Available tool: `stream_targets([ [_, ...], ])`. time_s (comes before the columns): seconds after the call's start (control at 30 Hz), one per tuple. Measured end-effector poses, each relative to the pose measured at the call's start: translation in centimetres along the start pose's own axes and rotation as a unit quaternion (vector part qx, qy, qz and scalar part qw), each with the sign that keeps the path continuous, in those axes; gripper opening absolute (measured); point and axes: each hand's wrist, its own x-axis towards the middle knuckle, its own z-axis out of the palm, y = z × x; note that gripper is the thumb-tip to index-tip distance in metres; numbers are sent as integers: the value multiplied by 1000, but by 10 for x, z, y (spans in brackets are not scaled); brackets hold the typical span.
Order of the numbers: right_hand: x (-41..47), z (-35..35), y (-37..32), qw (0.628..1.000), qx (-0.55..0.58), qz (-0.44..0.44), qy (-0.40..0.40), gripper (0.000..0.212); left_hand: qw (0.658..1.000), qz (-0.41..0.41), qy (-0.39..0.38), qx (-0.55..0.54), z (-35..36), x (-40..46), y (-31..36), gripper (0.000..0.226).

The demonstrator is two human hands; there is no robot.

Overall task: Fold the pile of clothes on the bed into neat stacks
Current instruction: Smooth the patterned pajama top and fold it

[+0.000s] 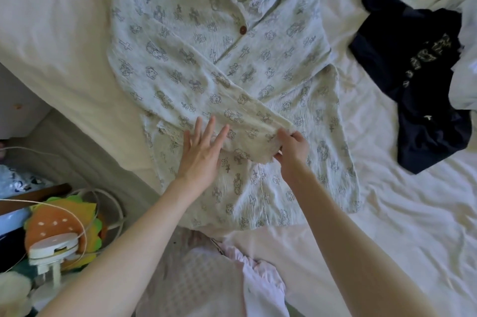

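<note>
A pale printed pyjama shirt [196,40] with a brown button lies spread flat, front up, on the white bed sheet [387,213]. Its left sleeve [206,94] is folded diagonally across the body. My left hand [202,151] rests flat on the shirt just below that sleeve, fingers spread. My right hand [293,151] pinches the lace cuff at the sleeve's end. A dark navy garment [413,79] with a pale print lies crumpled to the right, apart from the shirt.
More pale clothes [464,32] are heaped at the right edge. A pink garment [258,283] lies at the near edge. Off the bed's left side sit a white fan base [53,247], cords and a colourful plush cushion [59,223].
</note>
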Motion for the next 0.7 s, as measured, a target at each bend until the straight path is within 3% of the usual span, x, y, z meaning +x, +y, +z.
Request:
stream_targets([
  [0.13,-8,-37,-6,994,43,-81,59,16,999,36,27,14,0,10,30,93],
  [0.33,16,-91,-16,983,39,-116,137,15,995,93,-45,10,13,24,75,93],
  [0.4,31,-94,-15,986,1,-99,131,20,994,94,-59,3,15,27,78,91],
  [0.5,45,-92,-11,983,-119,-69,122,43,994,95,-45,-38,13,25,69,79],
  [0.7,28,-61,-10,881,-360,-252,174,45,987,21,114,-115,-15,8,5,48],
])
